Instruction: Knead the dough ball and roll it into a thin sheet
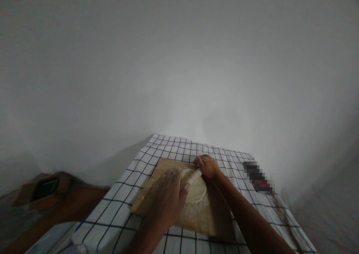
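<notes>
Dough (199, 192), a flat round, lies on the board (193, 222), about its middle and a little toward the far edge. The pin (193, 177) rests across it, its long axis slanting from the board's near left toward its far right, with dough showing on both sides.

The right hand (206, 165), over the board's far edge, is curled round the pin's far end. The left hand (169, 190), over the board's left part, lies palm down at the pin's near end; its fingers hide that end, so I cannot tell whether they grip it or only press on it.

From the left hand, the dough lies just to the right, toward the board's middle; from the right hand, it lies on the near side, back toward the same middle. The left hand seems the nearer, overlapping the dough's left edge in view. Flour dusts the board.
</notes>
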Available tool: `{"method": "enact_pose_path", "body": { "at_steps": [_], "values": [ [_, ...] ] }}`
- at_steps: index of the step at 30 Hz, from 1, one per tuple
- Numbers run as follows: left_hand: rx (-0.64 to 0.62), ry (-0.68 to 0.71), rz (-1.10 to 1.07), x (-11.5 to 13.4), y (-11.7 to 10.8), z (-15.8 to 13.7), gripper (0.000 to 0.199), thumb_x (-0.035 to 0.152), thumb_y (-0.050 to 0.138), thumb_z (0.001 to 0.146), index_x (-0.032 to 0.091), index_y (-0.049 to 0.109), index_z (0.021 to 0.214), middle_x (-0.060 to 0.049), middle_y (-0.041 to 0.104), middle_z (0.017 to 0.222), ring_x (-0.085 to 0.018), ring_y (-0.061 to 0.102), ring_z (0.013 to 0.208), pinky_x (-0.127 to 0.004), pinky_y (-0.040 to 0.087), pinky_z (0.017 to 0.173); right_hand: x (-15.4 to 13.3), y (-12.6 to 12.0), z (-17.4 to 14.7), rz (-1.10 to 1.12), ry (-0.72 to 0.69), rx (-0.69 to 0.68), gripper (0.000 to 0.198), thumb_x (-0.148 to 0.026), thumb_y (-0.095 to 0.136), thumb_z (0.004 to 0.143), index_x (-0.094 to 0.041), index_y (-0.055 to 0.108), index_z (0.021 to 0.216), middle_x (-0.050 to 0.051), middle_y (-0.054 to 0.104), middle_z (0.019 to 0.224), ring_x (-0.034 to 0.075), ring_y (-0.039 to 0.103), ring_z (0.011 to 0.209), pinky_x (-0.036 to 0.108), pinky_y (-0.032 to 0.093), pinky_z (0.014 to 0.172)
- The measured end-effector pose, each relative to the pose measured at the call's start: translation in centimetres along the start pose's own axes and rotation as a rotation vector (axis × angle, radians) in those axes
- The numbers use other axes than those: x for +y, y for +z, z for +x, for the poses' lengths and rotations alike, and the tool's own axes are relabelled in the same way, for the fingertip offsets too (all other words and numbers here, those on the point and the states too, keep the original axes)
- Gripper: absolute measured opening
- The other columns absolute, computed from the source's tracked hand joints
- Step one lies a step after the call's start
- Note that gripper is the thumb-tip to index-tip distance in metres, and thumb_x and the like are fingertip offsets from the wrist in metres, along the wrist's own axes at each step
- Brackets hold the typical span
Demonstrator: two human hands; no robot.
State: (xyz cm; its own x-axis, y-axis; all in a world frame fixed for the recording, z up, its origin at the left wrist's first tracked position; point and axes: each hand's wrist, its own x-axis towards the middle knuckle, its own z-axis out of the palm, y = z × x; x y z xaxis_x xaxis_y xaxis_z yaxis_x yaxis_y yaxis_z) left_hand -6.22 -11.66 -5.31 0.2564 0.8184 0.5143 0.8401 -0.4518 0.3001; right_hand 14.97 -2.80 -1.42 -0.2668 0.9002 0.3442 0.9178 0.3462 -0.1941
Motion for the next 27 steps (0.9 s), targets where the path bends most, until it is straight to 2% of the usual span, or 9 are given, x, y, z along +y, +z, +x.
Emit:
{"method": "enact_pose_path", "body": {
  "at_steps": [5, 9, 13, 17, 19, 22, 27],
  "values": [
    [-0.034, 0.018, 0.025, 0.2, -1.1, 0.5, 0.058, 0.047, 0.045, 0.097, 0.01, 0.046, 0.142, -0.018, 0.05, 0.146, -0.035, 0.043, 0.139, -0.055, 0.04, 0.112, 0.4, -0.6, -2.6, 0.063, -0.044, 0.002, 0.042, -0.027, 0.032, 0.104, -0.025, 0.074, 0.103, 0.002, 0.073, 0.118, 0.019, 0.056, 0.126, 0.032, 0.044, 0.103],
    [-0.062, 0.098, 0.045, 0.1, -2.0, 0.1, 0.058, 0.044, 0.049, 0.095, 0.011, 0.044, 0.143, -0.017, 0.049, 0.148, -0.034, 0.043, 0.138, -0.052, 0.044, 0.11, -0.3, -1.7, -5.6, 0.095, -0.014, 0.056, 0.043, -0.03, 0.03, 0.105, -0.022, 0.071, 0.115, 0.005, 0.067, 0.131, 0.019, 0.055, 0.127, 0.034, 0.045, 0.105],
    [-0.003, 0.228, 0.089, 0.1, -2.1, -1.9, 0.061, 0.04, 0.049, 0.097, 0.013, 0.035, 0.15, -0.013, 0.043, 0.153, -0.031, 0.038, 0.142, -0.048, 0.044, 0.111, -1.5, -2.9, -9.4, 0.163, 0.015, 0.125, 0.039, -0.033, 0.034, 0.104, -0.024, 0.071, 0.114, 0.005, 0.064, 0.134, 0.02, 0.054, 0.126, 0.038, 0.047, 0.105],
    [0.047, 0.292, 0.115, 0.5, -1.9, -2.9, 0.063, 0.038, 0.047, 0.098, 0.015, 0.028, 0.153, -0.011, 0.034, 0.158, -0.03, 0.031, 0.146, -0.046, 0.041, 0.114, -1.5, -3.5, -11.5, 0.196, -0.022, 0.125, 0.036, -0.033, 0.038, 0.103, -0.027, 0.062, 0.129, 0.003, 0.058, 0.142, 0.02, 0.048, 0.134, 0.04, 0.043, 0.111],
    [0.053, 0.282, 0.093, 0.8, -1.9, -2.4, 0.06, 0.039, 0.047, 0.098, 0.014, 0.033, 0.151, -0.012, 0.04, 0.155, -0.031, 0.035, 0.144, -0.047, 0.041, 0.113, -0.9, -3.3, -10.8, 0.172, -0.055, 0.105, 0.038, -0.033, 0.036, 0.103, -0.025, 0.06, 0.132, 0.004, 0.055, 0.145, 0.02, 0.042, 0.139, 0.041, 0.039, 0.115],
    [0.048, 0.225, 0.037, 0.9, -1.7, -1.0, 0.056, 0.042, 0.047, 0.097, 0.013, 0.042, 0.145, -0.014, 0.05, 0.147, -0.031, 0.043, 0.139, -0.049, 0.044, 0.111, -0.1, -2.3, -7.7, 0.106, -0.067, 0.069, 0.043, -0.031, 0.031, 0.104, -0.019, 0.066, 0.125, 0.007, 0.057, 0.142, 0.021, 0.039, 0.142, 0.043, 0.034, 0.118],
    [0.061, 0.083, 0.024, 0.2, -0.6, 0.6, 0.048, 0.043, 0.046, 0.097, 0.013, 0.052, 0.135, -0.017, 0.058, 0.138, -0.034, 0.051, 0.132, -0.054, 0.046, 0.107, -0.2, -0.9, -2.6, 0.089, -0.015, 0.057, 0.047, -0.028, 0.028, 0.105, -0.022, 0.074, 0.107, 0.005, 0.071, 0.123, 0.019, 0.055, 0.129, 0.039, 0.04, 0.112]
  ]
}}
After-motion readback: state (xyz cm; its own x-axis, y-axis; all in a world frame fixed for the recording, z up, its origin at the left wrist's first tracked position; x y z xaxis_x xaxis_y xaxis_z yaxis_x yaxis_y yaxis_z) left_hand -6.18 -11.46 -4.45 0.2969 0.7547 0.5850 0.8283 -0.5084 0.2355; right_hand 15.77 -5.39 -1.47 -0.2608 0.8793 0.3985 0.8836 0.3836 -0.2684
